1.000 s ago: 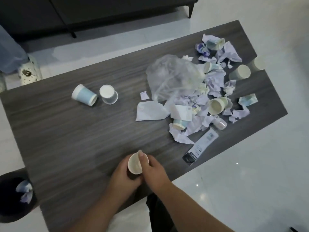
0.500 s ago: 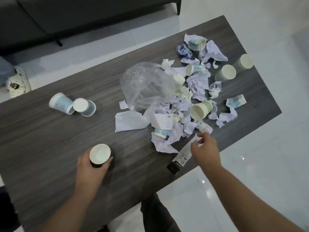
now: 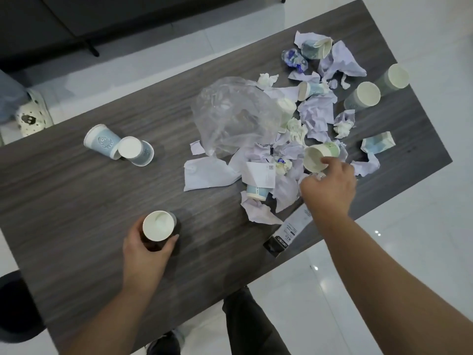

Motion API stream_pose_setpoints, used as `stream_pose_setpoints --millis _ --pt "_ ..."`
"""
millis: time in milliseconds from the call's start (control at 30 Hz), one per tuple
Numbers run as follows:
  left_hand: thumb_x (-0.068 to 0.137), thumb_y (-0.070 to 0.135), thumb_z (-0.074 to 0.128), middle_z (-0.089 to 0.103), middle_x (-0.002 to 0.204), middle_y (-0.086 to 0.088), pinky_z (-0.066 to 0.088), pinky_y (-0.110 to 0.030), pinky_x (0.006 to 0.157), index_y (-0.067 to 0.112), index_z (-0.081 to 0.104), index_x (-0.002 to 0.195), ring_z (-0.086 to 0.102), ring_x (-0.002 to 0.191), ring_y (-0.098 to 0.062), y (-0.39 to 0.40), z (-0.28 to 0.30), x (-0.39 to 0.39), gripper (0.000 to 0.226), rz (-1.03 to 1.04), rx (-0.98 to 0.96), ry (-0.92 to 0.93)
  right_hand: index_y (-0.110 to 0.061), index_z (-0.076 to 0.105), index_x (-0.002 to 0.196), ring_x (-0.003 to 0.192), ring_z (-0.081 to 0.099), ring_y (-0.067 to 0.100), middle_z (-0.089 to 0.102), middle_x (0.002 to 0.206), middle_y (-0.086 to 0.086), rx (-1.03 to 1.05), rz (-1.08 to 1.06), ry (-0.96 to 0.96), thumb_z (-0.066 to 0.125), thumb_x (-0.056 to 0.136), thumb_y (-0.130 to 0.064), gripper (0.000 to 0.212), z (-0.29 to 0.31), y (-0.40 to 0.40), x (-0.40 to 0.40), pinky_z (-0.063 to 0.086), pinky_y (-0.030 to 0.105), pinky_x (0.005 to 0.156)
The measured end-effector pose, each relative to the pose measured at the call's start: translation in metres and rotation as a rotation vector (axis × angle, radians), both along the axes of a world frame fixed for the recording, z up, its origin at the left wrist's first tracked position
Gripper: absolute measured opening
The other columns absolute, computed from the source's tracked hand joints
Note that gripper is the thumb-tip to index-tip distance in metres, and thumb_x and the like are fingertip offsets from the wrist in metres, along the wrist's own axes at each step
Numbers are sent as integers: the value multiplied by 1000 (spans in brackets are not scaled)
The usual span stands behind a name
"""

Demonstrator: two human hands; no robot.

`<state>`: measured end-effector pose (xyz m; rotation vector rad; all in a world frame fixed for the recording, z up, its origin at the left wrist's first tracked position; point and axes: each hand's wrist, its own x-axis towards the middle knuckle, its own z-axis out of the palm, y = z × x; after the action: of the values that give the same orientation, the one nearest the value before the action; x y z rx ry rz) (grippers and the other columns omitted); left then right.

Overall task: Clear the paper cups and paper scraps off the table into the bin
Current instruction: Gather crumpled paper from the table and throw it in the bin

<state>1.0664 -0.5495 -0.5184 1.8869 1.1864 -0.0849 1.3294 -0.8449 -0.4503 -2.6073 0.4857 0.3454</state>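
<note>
Right, dark wood-grain bench (image 3: 76,201) runs diagonally across the view, over a glossy white tile floor (image 3: 384,290). Dark sofa (image 3: 76,16) at 11 o'clock, beyond the far edge. Black bin (image 3: 18,311) at 8 o'clock, off the bench's near-left corner, only partly in view.

Left hand (image 3: 143,254) at 7 o'clock: fingers curled round an upright white-lined paper cup (image 3: 158,226), which stands on the bench or just over it, can't tell which.

Right hand (image 3: 329,185) at 3 o'clock, in the litter pile: fingers bent onto the rim of a green paper cup (image 3: 320,156) lying tipped with its mouth toward the camera. Whether something small is also under the palm, can't tell.

Paper scraps (image 3: 317,116), mostly pale lilac and white, spread from centre out to 2 o'clock, with a crumpled clear plastic bag (image 3: 233,116) on the pile's left side. A flat white sheet (image 3: 207,174) sits just below the bag.

Other cups: two blue ones (image 3: 117,147) touching at 10 o'clock, well apart from the pile, one on its side, one mouth-down. Two upturned pale cups (image 3: 378,90) near the far-right edge at 2 o'clock. One more on its side at the top of the pile (image 3: 316,48).

Black-and-white tube (image 3: 289,231) lies at the near edge, just beside the right wrist.
</note>
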Motion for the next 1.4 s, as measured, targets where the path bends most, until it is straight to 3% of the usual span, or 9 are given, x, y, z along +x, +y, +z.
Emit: stream_pose_setpoints --millis 200,300,400,533,700,867,1067,1267,1400 --pt "85 0 81 69 115 -6 56 -38 79 21 57 124 72 88 -22 -4 5 -18 50 120 -51 131 -20 53 139 137 45 36 49 143 11 -52 -78 202 60 70 -31 70 9 -26 -1 37 52 116" --pt "92 6 74 70 100 -10 56 -45 86 16 57 110 71 94 -39 -20 11 -28 26 250 -170 336 -18 59 134 130 49 35 53 136 11 -51 58 105 56 78 -24 57 16 -24 -18 40 50 113" --pt "97 15 68 74 90 -3 50 -37 77 20 68 97 70 87 -29 -45 24 -38 4 146 -266 460 -26 58 136 112 60 29 51 134 5 47 249 61 61 91 -21 45 17 -10 -37 51 48 97" --pt "99 15 67 76 88 -1 54 -35 75 22 72 91 73 83 -25 -82 20 -31 11 -9 -385 458 -31 42 152 100 52 22 42 148 8 93 226 180 61 96 -36 60 1 17 -22 48 44 94" --pt "104 10 60 71 84 -11 47 -26 50 15 70 95 65 67 -25 -123 5 -13 15 20 -586 417 -26 33 157 123 56 38 45 150 18 143 -32 229 61 94 -46 72 -34 39 0 39 43 91" --pt "103 17 59 72 80 -7 47 -24 49 20 71 95 64 60 -19 -137 4 -2 14 -5 -647 424 -28 15 165 103 56 39 40 152 22 156 -74 172 66 90 -61 96 -57 44 13 38 41 83" --pt "102 19 61 71 72 -5 45 -28 53 22 71 88 61 56 -18 -129 15 12 18 4 -641 416 -35 -1 167 132 55 45 34 162 25 92 -87 279 77 75 -72 126 -64 47 34 46 48 90" --pt "101 22 60 69 65 4 50 -28 55 38 71 78 63 58 -12 -118 22 25 29 1 -635 386 -23 38 148 106 63 36 63 126 12 143 -29 249 70 83 -49 77 -75 46 46 50 40 85" --pt "101 25 61 78 82 0 55 -31 63 31 75 87 72 69 -16 -117 29 35 20 19 -673 360 -23 51 121 90 58 27 56 88 -10 207 -24 208 64 94 -33 31 -69 48 50 41 32 76"
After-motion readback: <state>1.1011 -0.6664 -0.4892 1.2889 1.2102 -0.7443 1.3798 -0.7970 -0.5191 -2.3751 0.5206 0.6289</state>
